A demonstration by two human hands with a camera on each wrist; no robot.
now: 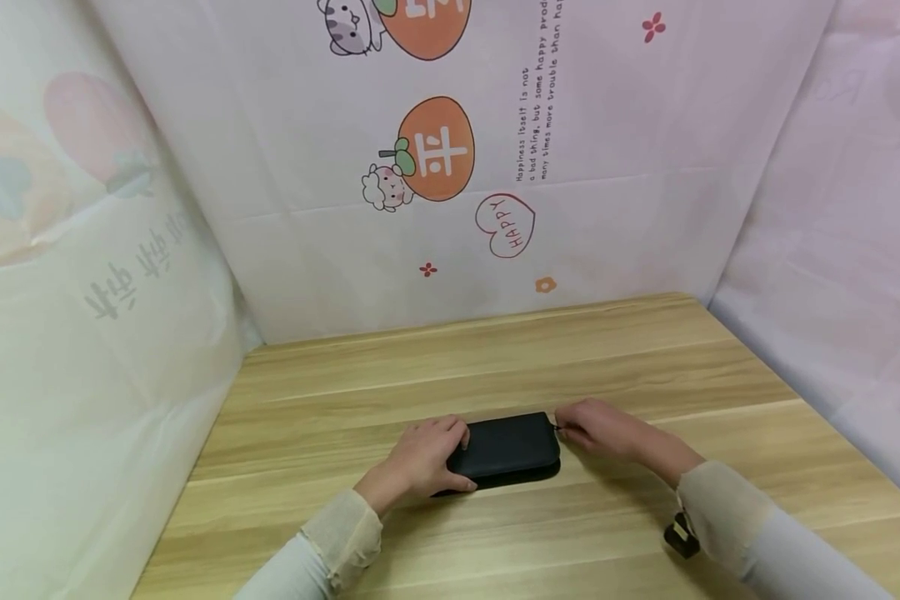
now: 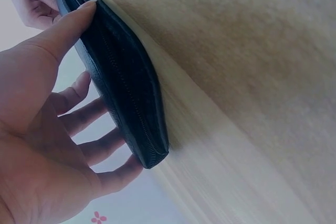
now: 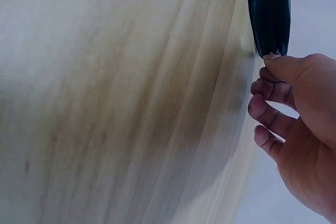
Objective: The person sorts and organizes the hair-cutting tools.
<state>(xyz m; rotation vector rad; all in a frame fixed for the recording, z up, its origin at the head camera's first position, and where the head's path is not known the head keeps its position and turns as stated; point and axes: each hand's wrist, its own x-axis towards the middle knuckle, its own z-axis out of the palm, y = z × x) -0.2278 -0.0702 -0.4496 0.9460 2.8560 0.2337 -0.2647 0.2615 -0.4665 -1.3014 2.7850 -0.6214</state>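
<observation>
A black zippered wallet (image 1: pixel 510 448) lies on the wooden table. My left hand (image 1: pixel 425 457) grips its left part, thumb along the near edge and fingers over the top and far side. In the left wrist view the zipper (image 2: pixel 128 95) runs along the edge between thumb and fingers. At the wallet's right end my right hand (image 1: pixel 598 427) pinches a small zipper pull (image 1: pixel 557 427) between thumb and index finger. From the right wrist view, the thumb tip sits right at the wallet's end (image 3: pixel 270 24), with the other fingers loosely curled below it.
The wood-grain table (image 1: pixel 450 367) extends around both hands. Printed white cloth hangs as a back wall (image 1: pixel 307 167), with more cloth at the left (image 1: pixel 82 375) and right (image 1: pixel 832 250). A small dark device (image 1: pixel 681 536) is at the right wrist.
</observation>
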